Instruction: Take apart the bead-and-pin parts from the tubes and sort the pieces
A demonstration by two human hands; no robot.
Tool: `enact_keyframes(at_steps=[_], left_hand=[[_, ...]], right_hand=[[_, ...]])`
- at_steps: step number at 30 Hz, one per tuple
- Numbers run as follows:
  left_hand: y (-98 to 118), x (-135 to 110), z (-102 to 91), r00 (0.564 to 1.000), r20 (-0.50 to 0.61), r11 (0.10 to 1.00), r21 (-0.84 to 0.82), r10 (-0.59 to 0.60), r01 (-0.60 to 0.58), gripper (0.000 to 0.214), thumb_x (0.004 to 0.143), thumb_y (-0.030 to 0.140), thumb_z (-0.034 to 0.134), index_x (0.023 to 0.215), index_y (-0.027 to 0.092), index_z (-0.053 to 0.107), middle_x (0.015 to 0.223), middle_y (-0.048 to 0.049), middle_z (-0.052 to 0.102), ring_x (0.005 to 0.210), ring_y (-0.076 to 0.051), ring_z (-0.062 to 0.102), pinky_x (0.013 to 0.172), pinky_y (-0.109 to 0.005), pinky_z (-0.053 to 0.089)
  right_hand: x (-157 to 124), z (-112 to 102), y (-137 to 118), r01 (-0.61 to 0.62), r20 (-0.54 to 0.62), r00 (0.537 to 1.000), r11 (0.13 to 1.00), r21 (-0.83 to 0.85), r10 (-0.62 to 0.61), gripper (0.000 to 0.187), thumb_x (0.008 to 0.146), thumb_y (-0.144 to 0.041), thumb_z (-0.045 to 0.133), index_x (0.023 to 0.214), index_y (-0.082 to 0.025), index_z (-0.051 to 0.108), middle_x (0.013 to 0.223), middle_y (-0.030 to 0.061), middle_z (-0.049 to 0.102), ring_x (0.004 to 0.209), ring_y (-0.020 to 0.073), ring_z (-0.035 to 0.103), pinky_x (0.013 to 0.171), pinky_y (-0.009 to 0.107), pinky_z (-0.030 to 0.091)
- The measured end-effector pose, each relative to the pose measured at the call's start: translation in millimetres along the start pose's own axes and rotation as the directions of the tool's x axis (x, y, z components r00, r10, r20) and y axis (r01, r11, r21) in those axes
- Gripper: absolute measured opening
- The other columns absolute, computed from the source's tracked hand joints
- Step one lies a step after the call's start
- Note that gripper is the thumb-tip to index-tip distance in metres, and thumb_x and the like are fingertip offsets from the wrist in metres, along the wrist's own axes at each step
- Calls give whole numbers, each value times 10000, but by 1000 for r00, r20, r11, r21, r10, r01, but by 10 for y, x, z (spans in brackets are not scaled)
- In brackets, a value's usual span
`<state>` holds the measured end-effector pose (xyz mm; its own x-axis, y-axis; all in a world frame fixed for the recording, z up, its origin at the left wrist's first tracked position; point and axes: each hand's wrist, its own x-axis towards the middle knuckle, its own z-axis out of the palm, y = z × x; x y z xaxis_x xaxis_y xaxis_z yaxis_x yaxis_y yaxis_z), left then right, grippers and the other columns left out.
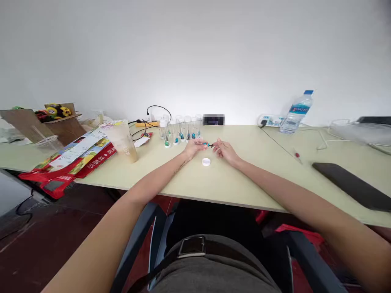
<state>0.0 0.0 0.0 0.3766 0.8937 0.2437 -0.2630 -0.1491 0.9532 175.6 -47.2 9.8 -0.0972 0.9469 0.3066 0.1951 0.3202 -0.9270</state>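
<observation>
Over the middle of the table, my left hand point(192, 148) is closed on a small bright blue piece point(208, 145) with a dark end; its exact kind is too small to make out. From the right, my right hand point(225, 150) pinches at the dark end of the same piece, fingertips close to those of the left. Just below the hands, a round white cap point(206, 162) lies on the tabletop. Behind my left hand stand several clear tubes point(174, 129) with white ends, holding small blue and green pieces.
A plastic drink cup point(124, 142) and a red food package point(76, 156) sit at the left. To the right are a water bottle point(296, 112), a power strip point(271, 121), a cable and a dark flat case point(351, 185). A small display point(214, 120) stands against the wall.
</observation>
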Motion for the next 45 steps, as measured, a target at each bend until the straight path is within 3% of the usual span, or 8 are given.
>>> enact_keyframes(at_steps=[16, 22, 27, 31, 36, 45], left_hand=[[-9, 21, -23, 1000, -12, 1000, 31, 0, 1, 403, 466, 229, 851, 820, 112, 700, 770, -66, 696, 692, -133, 610, 778, -331, 477], [-2, 21, -23, 1000, -12, 999, 44, -1, 2, 392, 479, 234, 849, 821, 109, 702, 733, -62, 688, 684, -137, 608, 765, -332, 477], [-9, 27, -34, 1000, -15, 999, 49, 5, -5, 395, 478, 245, 848, 822, 119, 703, 747, -55, 688, 689, -128, 607, 745, -309, 481], [-7, 22, -35, 1000, -17, 998, 60, 8, -7, 392, 480, 245, 846, 824, 122, 704, 745, -52, 685, 686, -126, 602, 743, -307, 483], [-19, 32, -38, 1000, -25, 998, 69, 9, -8, 380, 496, 245, 839, 831, 132, 699, 805, -60, 695, 724, -135, 604, 763, -319, 480], [-43, 53, -46, 999, -34, 997, 72, 5, -2, 371, 501, 246, 835, 826, 132, 697, 800, -60, 693, 712, -129, 590, 748, -308, 461]], right_hand=[[-13, -20, -2, 15, -3, 1000, 1000, -22, -15, 588, 848, -673, 341, 922, -151, 603, 678, 36, 617, 412, 70, 474, 390, 195, 348], [3, -15, 6, -1, 5, 1000, 1000, -26, 1, 611, 842, -681, 335, 823, -130, 600, 672, 61, 615, 411, 75, 478, 383, 202, 343], [-12, -10, -14, 10, 2, 1000, 1000, -28, -10, 580, 853, -667, 340, 919, -150, 594, 667, 41, 614, 415, 77, 476, 393, 197, 349], [-11, -15, -3, 10, 9, 1000, 999, -36, -9, 602, 846, -676, 341, 848, -135, 605, 659, 54, 616, 415, 80, 479, 391, 204, 348], [-7, -23, 14, 22, 17, 1000, 999, -39, -22, 579, 850, -669, 349, 954, -157, 598, 678, 36, 618, 423, 77, 484, 403, 196, 355], [-15, -19, 7, 19, 22, 1000, 999, -48, -18, 573, 846, -673, 350, 958, -164, 587, 682, 29, 616, 428, 73, 487, 408, 190, 357]])
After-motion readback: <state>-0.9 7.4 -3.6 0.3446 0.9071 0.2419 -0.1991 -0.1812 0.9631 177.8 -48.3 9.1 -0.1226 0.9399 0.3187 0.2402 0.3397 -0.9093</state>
